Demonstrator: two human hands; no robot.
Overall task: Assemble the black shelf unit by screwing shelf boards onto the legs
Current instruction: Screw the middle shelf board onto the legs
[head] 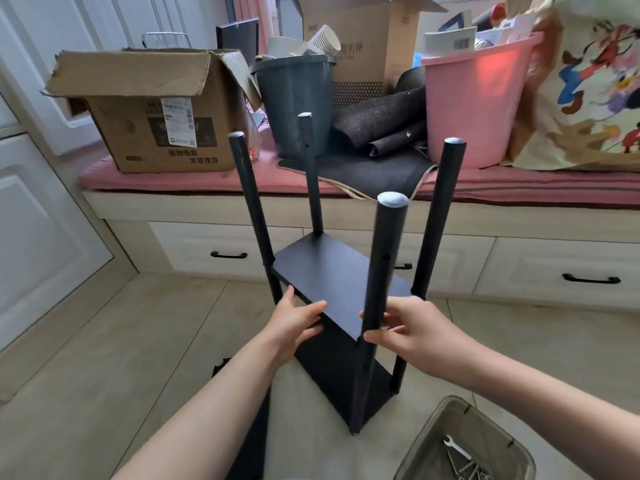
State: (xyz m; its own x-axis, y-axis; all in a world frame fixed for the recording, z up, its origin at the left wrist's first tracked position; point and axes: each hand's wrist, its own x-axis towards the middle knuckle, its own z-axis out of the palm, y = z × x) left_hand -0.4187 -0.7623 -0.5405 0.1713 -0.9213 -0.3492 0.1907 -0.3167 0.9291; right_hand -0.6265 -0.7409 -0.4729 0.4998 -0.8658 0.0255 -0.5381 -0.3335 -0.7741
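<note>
The black shelf unit stands on the floor with several round black legs pointing up. An upper shelf board (341, 275) sits between the legs, and a lower board (341, 382) lies beneath it. My left hand (294, 325) grips the near left edge of the upper board, thumb on top. My right hand (414, 332) pinches around the nearest leg (382, 268) where it meets the board's corner. The other legs (254, 216) (438, 216) (311, 174) stand free.
A clear plastic bin (426, 441) at the lower right holds a small wrench (457, 448) and screws. Another black board (249, 441) lies on the floor under my left arm. A cushioned bench (173, 178) behind carries cardboard boxes, a grey bucket and a pink tub.
</note>
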